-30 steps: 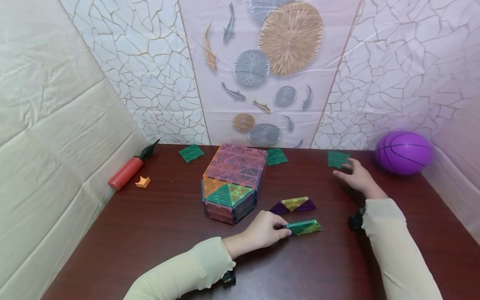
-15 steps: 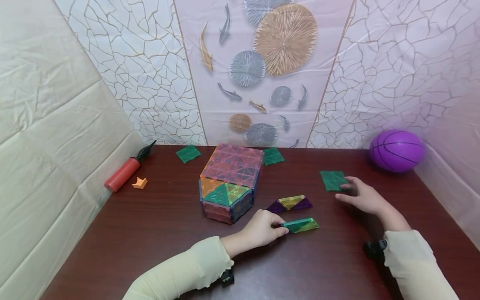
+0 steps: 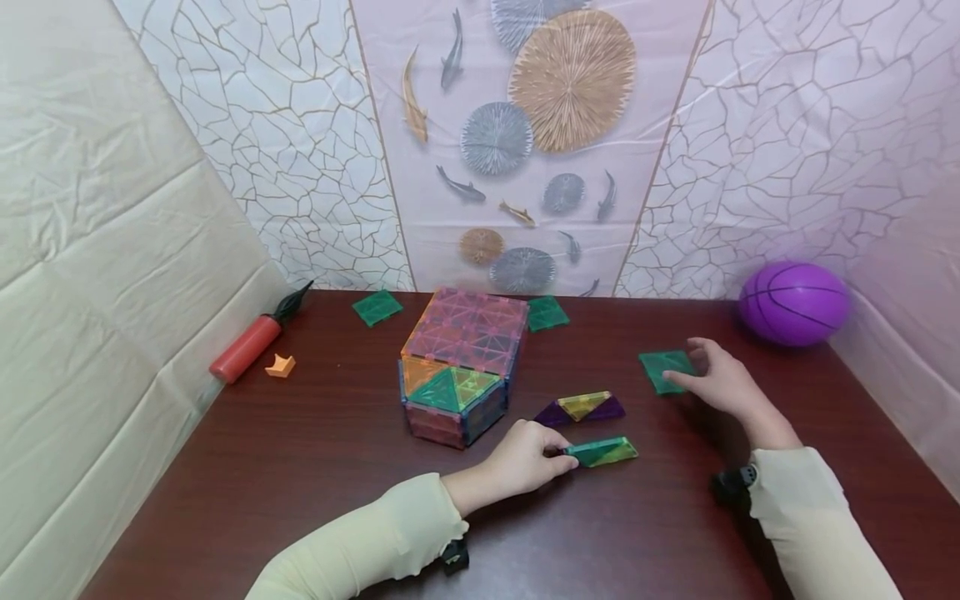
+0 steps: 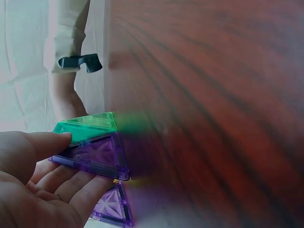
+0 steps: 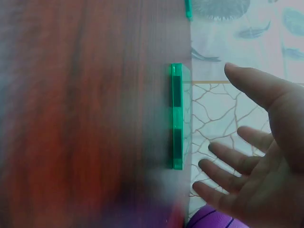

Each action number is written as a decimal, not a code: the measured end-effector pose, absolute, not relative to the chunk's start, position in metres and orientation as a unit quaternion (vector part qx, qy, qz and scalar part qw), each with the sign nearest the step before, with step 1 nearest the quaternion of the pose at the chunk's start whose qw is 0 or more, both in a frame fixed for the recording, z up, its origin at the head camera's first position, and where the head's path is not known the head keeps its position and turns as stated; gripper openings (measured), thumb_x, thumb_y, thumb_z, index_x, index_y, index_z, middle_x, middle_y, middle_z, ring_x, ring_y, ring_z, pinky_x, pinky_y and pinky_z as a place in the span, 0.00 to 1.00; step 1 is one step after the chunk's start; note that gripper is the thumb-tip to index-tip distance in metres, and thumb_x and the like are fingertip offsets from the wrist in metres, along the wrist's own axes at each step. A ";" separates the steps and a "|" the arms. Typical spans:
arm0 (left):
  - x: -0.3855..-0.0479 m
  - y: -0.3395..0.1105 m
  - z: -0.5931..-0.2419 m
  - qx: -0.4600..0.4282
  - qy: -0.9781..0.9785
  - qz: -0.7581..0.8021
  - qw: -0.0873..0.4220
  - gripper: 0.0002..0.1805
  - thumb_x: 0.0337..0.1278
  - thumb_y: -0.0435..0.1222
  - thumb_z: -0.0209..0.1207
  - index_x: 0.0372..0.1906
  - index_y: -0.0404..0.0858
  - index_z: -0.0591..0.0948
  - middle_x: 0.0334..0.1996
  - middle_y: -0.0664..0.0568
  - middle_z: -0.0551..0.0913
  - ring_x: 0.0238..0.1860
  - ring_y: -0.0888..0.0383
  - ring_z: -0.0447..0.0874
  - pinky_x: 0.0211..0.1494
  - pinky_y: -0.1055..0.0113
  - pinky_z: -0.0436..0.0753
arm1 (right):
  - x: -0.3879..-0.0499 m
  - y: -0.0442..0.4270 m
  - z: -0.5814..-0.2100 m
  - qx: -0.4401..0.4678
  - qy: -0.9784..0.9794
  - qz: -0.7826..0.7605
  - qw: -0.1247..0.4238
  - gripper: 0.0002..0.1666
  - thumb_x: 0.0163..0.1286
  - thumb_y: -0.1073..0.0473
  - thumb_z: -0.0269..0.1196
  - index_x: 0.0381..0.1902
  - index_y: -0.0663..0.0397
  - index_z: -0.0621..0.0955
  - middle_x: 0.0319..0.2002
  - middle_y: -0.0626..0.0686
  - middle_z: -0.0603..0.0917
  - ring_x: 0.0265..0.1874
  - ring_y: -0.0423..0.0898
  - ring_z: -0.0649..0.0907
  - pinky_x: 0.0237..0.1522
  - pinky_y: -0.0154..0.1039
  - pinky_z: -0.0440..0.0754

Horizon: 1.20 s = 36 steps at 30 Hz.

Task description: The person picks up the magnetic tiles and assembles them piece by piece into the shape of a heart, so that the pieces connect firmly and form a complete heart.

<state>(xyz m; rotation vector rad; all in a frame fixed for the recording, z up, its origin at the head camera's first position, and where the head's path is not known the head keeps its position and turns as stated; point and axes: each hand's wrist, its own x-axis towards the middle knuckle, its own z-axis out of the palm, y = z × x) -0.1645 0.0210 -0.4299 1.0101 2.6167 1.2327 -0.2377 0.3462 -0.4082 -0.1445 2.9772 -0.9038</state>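
My left hand (image 3: 517, 462) pinches one end of a joined strip of triangular magnetic tiles, green and yellow-green (image 3: 603, 451) with a purple triangle (image 4: 97, 154) below the thumb. Just behind it stands a similar strip, purple with a yellow triangle (image 3: 587, 406). On the right, a green square magnetic tile (image 3: 660, 371) lies flat on the table. My right hand (image 3: 720, 383) hovers at its right side with fingers spread and thumb tip over its edge. In the right wrist view, that hand (image 5: 256, 156) appears apart from the green tile (image 5: 177, 116), holding nothing.
A box-like magnetic tile structure (image 3: 468, 333) stands left of centre. Two more green square tiles lie at the back, one left (image 3: 377, 307) and one right (image 3: 547, 313) of it. A red pump (image 3: 251, 348), an orange crown-shaped piece (image 3: 281, 366) and a purple ball (image 3: 795, 303) sit farther out.
The green square tile and my right hand have come from the back of the table towards me, and the tile has turned slightly. My left hand keeps its strip in the same place.
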 end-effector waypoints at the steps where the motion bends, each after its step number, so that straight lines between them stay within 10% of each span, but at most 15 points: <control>1: -0.165 0.021 -0.430 0.329 0.854 0.400 0.037 0.04 0.54 0.33 0.66 0.32 0.37 0.89 0.24 0.55 0.87 0.19 0.77 0.67 0.25 0.83 0.69 | -0.241 0.346 -0.408 -0.042 0.955 -0.292 0.019 0.53 0.65 0.42 0.63 0.68 0.77 0.54 0.59 0.79 0.66 0.59 0.72 0.67 0.57 0.66 0.65; 13: -0.164 0.022 -0.429 0.329 0.854 0.402 0.038 0.03 0.54 0.33 0.67 0.32 0.37 0.89 0.25 0.54 0.88 0.20 0.77 0.67 0.25 0.83 0.69 | -0.260 0.333 -0.413 0.040 0.963 -0.255 0.082 0.72 0.57 0.34 0.66 0.70 0.78 0.38 0.61 0.85 0.57 0.58 0.80 0.59 0.58 0.70 0.62; 36: -0.165 0.020 -0.429 0.324 0.845 0.422 0.049 0.04 0.55 0.33 0.66 0.32 0.36 0.89 0.27 0.53 0.88 0.22 0.77 0.70 0.27 0.83 0.71 | -0.226 0.350 -0.412 -0.064 0.939 -0.334 0.048 0.63 0.58 0.53 0.70 0.71 0.76 0.42 0.60 0.80 0.63 0.56 0.72 0.68 0.54 0.65 0.70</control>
